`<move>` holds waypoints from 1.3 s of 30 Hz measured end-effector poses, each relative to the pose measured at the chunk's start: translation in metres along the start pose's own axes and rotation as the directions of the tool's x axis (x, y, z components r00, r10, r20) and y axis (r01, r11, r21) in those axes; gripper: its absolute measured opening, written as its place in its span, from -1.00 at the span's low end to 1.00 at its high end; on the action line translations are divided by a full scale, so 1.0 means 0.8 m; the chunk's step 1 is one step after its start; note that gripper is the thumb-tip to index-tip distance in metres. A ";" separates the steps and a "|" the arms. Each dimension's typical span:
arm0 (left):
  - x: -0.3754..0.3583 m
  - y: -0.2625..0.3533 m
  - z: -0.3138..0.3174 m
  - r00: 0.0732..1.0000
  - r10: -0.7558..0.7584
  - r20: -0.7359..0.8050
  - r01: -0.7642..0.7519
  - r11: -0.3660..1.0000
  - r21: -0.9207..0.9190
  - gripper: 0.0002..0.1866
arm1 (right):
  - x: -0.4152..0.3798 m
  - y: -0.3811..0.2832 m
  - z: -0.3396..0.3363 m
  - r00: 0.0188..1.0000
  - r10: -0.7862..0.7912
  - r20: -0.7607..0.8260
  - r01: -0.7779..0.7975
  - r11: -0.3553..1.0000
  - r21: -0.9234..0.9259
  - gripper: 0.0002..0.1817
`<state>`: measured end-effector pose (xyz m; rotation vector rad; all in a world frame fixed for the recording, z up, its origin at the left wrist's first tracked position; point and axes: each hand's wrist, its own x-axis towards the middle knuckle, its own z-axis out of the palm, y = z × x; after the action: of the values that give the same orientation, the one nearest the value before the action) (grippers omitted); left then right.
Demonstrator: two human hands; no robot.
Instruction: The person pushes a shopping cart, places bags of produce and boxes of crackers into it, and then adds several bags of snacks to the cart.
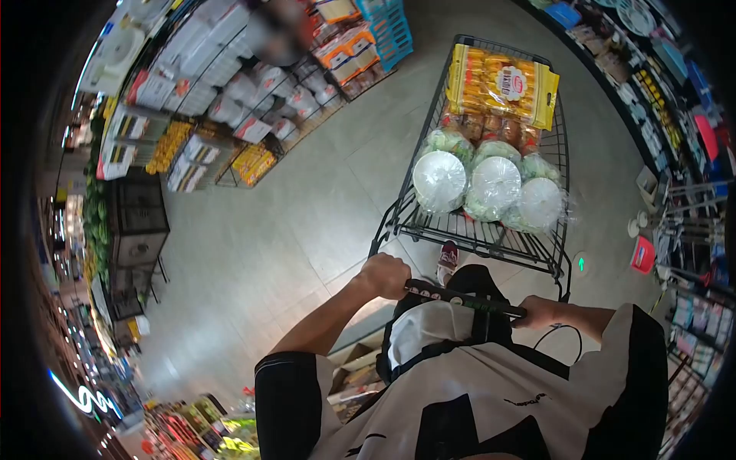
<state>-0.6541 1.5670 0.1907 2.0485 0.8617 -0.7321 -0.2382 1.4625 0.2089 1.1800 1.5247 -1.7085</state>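
Note:
My left hand [386, 276] is wrapped around the left end of the dark handle [460, 297] of a shopping cart. Around the handle's right end, my right hand [538, 312] is closed as well. The black wire cart [566, 146] stretches out ahead of me. At its far end lies a yellow printed food package [502, 84]. Beside that are reddish-brown round items [491, 129] in clear wrap, partly covered. Nearest me sit three bundles of pale green vegetables in clear plastic [502, 152], each with a white round face towards me, one being a white disc [439, 182].
Shelves with white packs [230, 107] and a blue crate [387, 34] stand ahead on the left. Household-goods shelves [652, 84] curve along the right. A red container [642, 254] is near the right shelf. Grey tiled floor [307, 207] runs left of the cart.

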 end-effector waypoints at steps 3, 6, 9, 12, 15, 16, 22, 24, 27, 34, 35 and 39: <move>0.008 -0.010 -0.018 0.998 0.019 0.052 -0.023 0.997 0.070 -0.72 | 0.002 -0.007 -0.010 0.988 0.060 0.140 -0.088 0.976 0.200 -0.59; 0.009 -0.038 -0.034 0.995 0.021 0.102 -0.035 0.990 0.139 -0.73 | 0.018 -0.028 -0.013 0.968 0.037 0.248 -0.133 0.915 0.381 -0.53; 0.019 -0.030 -0.056 0.991 0.021 0.135 -0.046 0.982 0.183 -0.73 | 0.012 -0.017 -0.017 0.960 0.002 0.279 -0.130 0.888 0.441 -0.45; 0.025 -0.049 -0.068 0.988 0.042 0.148 -0.081 0.960 0.267 -0.72 | 0.032 -0.027 0.003 0.980 -0.015 0.197 -0.083 0.875 0.476 -0.47; 0.030 -0.077 -0.072 0.986 0.129 0.103 -0.156 0.932 0.326 -0.72 | 0.047 -0.045 0.016 0.996 -0.016 0.086 -0.025 0.896 0.444 -0.49; 0.037 -0.065 -0.077 0.985 0.143 0.100 -0.168 0.927 0.336 -0.73 | 0.028 -0.040 0.015 0.999 -0.023 0.046 0.000 0.892 0.452 -0.49; 0.044 -0.081 -0.094 0.981 0.187 0.060 -0.196 0.912 0.361 -0.76 | 0.052 -0.058 0.029 0.999 0.018 -0.043 0.003 0.891 0.453 -0.59; 0.050 -0.080 -0.098 0.978 0.195 0.072 -0.207 0.897 0.391 -0.75 | 0.040 -0.055 0.025 0.998 0.015 -0.068 0.017 0.895 0.446 -0.61; 0.055 -0.089 -0.110 0.974 0.199 0.105 -0.225 0.879 0.420 -0.72 | 0.059 -0.056 0.039 0.988 0.010 -0.156 0.054 0.913 0.404 -0.64; 0.062 -0.070 -0.133 0.966 0.221 0.131 -0.256 0.864 0.432 -0.73 | 0.052 -0.058 0.044 0.958 -0.002 -0.286 0.127 0.900 0.416 -0.60; 0.063 -0.073 -0.133 0.968 0.221 0.117 -0.250 0.863 0.438 -0.72 | 0.053 -0.060 0.046 0.952 -0.014 -0.306 0.145 0.901 0.410 -0.59; 0.061 -0.071 -0.132 0.966 0.246 0.082 -0.256 0.853 0.454 -0.69 | 0.025 -0.078 0.050 0.911 -0.033 -0.411 0.157 0.950 0.271 -0.63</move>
<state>-0.6475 1.6963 0.1866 2.5094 0.4105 -0.8691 -0.3103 1.4391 0.2197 1.7292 1.6147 -1.8946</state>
